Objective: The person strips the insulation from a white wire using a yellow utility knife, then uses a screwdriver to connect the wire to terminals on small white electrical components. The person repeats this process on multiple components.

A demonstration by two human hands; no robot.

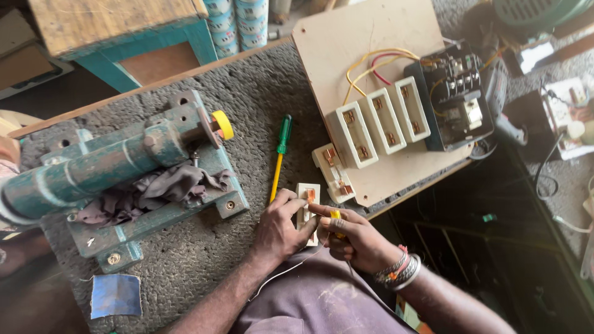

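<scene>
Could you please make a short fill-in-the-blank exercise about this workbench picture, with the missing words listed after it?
1. The left hand holds a small ______-coloured fuse carrier at the bench edge.
2. The screwdriver lying on the grey mat has a green handle and a ______ shaft.
3. On the wooden board, ______ cream fuse holders stand side by side in a row.
4. The bracelets are on the wrist of the ______ hand.

Missing words: cream; yellow; three; right

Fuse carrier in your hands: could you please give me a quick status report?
Left hand gripping the white fuse carrier. Right hand pinching a small yellow-handled tool against it. Green-and-yellow screwdriver lies just beside, untouched.
</scene>
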